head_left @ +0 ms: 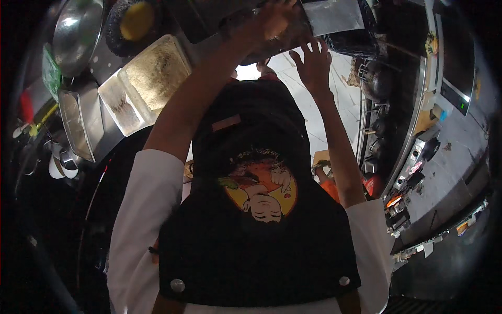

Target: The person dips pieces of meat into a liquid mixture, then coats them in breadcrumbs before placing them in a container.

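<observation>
My left hand reaches across to the top middle, over a dark surface at the picture's edge. It is dim and blurred, so what its fingers do is hard to tell. Lower and to the right, my right hand has its fingers spread, with nothing visible in it. Its fingertips lie close to the dark surface's near edge; whether they touch is unclear. Beside them is a black plastic bag beneath a flat grey sheet or lid. A black apron with a cartoon print covers my front.
On the left counter are a rectangular tray of pale crumb-like matter, a smaller tray, a metal bowl and a dark round container with something yellow. Pale floor tiles show below. Cookware lines the right side.
</observation>
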Demonstrator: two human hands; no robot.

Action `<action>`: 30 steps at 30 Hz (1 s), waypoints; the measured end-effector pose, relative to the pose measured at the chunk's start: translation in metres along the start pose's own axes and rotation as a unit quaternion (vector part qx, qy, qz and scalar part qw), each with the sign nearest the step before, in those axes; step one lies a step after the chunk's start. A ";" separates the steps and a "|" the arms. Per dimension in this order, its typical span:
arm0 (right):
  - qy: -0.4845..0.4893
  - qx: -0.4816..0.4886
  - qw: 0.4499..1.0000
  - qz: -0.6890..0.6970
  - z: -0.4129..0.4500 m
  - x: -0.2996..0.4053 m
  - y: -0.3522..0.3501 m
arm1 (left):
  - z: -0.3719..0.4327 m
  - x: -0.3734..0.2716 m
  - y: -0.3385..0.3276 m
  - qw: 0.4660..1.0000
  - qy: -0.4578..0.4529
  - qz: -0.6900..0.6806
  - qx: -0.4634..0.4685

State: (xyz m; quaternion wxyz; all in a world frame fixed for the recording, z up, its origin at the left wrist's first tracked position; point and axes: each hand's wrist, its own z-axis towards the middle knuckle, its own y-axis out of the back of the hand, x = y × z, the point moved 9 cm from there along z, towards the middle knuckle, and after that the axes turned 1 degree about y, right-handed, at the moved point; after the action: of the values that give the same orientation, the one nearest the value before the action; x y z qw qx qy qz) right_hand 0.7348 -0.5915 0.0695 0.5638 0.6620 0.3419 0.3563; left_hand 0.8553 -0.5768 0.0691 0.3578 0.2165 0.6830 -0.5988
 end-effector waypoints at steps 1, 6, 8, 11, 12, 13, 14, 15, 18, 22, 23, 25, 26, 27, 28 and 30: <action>0.026 -0.032 0.999 0.030 -0.005 -0.002 0.004 | -0.002 0.001 0.001 1.000 0.001 -0.003 -0.002; 0.023 -0.065 0.968 0.242 -0.017 -0.025 0.007 | -0.023 0.007 0.004 0.999 0.011 -0.042 -0.005; -0.008 -0.083 0.961 0.265 -0.013 -0.026 0.014 | -0.035 0.009 0.006 0.997 0.011 -0.074 -0.009; -0.053 -0.122 0.938 0.320 -0.005 -0.043 0.012 | -0.040 0.009 -0.001 0.987 -0.026 -0.159 0.004; -0.089 -0.123 0.922 0.356 -0.002 -0.051 0.008 | -0.041 0.012 -0.001 0.987 -0.026 -0.160 0.003; -0.125 -0.122 0.903 0.392 0.001 -0.059 0.003 | -0.042 0.019 0.001 0.942 -0.005 -0.335 -0.010; -0.110 -0.137 0.915 0.362 0.008 -0.060 0.006 | -0.044 0.028 0.001 0.866 0.016 -0.499 -0.022; -0.111 -0.136 0.915 0.363 0.017 -0.065 0.003 | -0.044 0.033 0.002 0.866 0.017 -0.499 -0.024; 0.082 -0.133 0.975 0.156 0.041 -0.035 0.012 | -0.039 0.047 0.012 0.875 -0.005 -0.483 0.025; 0.166 -0.123 0.976 0.066 0.051 -0.009 0.015 | -0.038 0.056 0.015 0.943 -0.024 -0.329 0.037; 0.122 -0.092 0.987 0.051 0.054 -0.011 0.011 | -0.037 0.058 0.015 0.983 -0.023 -0.179 0.020; 0.079 -0.063 0.994 0.036 0.056 -0.015 0.009 | -0.032 0.051 0.012 0.987 -0.021 -0.159 0.009; 0.083 -0.061 0.992 0.079 0.056 -0.015 0.012 | -0.031 0.047 0.011 0.989 -0.021 -0.147 0.002; 0.086 -0.061 0.987 0.121 0.056 -0.016 0.012 | -0.031 0.045 0.010 0.991 -0.021 -0.131 -0.006; 0.088 -0.061 0.987 0.121 0.053 -0.020 0.011 | -0.030 0.043 0.009 0.993 -0.022 -0.117 -0.012; 0.109 -0.121 0.971 0.172 0.043 -0.020 0.022 | -0.033 0.039 0.010 0.996 -0.024 -0.087 -0.026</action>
State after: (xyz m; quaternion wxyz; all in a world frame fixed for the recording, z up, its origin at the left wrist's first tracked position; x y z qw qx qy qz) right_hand 0.7622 -0.6329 0.0851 0.5292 0.5950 0.2363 0.5569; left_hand 0.8296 -0.5476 0.0344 0.3262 0.1321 0.7060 -0.6145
